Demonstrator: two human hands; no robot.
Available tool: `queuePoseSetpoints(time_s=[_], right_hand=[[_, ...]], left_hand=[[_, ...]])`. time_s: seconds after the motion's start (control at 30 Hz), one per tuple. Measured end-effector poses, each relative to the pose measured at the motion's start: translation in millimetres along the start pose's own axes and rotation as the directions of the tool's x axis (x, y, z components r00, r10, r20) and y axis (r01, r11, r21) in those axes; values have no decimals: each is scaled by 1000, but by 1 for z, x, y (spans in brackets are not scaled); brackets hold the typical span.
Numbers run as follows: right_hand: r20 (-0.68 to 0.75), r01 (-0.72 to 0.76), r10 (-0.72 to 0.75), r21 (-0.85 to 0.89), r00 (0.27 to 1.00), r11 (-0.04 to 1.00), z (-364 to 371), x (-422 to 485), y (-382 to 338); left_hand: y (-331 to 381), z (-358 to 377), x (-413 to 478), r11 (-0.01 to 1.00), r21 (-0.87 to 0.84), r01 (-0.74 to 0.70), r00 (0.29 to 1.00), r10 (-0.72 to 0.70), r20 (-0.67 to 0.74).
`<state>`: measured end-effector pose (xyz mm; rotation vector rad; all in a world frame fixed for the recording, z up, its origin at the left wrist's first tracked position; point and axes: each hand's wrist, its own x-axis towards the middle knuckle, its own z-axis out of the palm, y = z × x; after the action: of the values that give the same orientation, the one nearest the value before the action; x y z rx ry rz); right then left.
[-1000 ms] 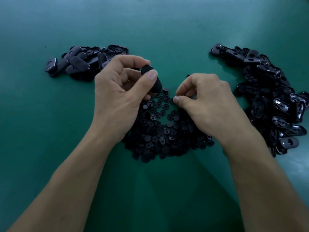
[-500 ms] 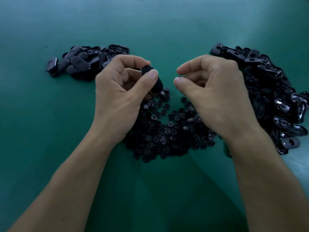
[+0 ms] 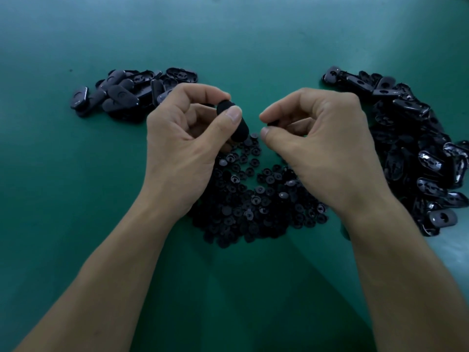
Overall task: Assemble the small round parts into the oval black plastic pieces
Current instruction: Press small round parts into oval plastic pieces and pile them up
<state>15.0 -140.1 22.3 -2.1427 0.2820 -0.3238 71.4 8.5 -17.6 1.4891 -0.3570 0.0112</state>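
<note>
Grip of left hand (image 3: 182, 151) on oval piece (image 3: 243, 130), right hand (image 3: 332, 151) on round part (image 3: 273, 122).

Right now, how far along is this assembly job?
Likely early. The smaller far-left pile of oval pieces may be finished output, unconfirmed. In hand: left hand holds one oval piece, right hand pinches a round part. Left: the bigger right pile and round-part heap.

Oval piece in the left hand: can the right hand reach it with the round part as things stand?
Probably yes. The right hand pinches a small round part beside the oval piece held by the left hand, with nothing in the gap. The left thumb covers part of it.
</note>
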Motion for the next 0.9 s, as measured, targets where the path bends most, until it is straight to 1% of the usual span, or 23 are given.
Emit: queuePoseSetpoints(time_s=[0.33,0.53,0.73,0.9], right_hand=[[-14,-13,13,16,1000,1000,2,-1,0],[-12,34,-33,20,999,999,4,-1,0],[-4,64,-64,117,998,991,3,0,-2],[-15,69,-67,129,998,989,2,0,-2]], left_hand=[[0,0,0,1000,17,2,1000,-2,-2],[1,0,0,1000,21,8,1000,-8,-6],[1,0,0,1000,21,8,1000,-8,-5],[-1,0,0,1000,28,-5,1000,5,0]])
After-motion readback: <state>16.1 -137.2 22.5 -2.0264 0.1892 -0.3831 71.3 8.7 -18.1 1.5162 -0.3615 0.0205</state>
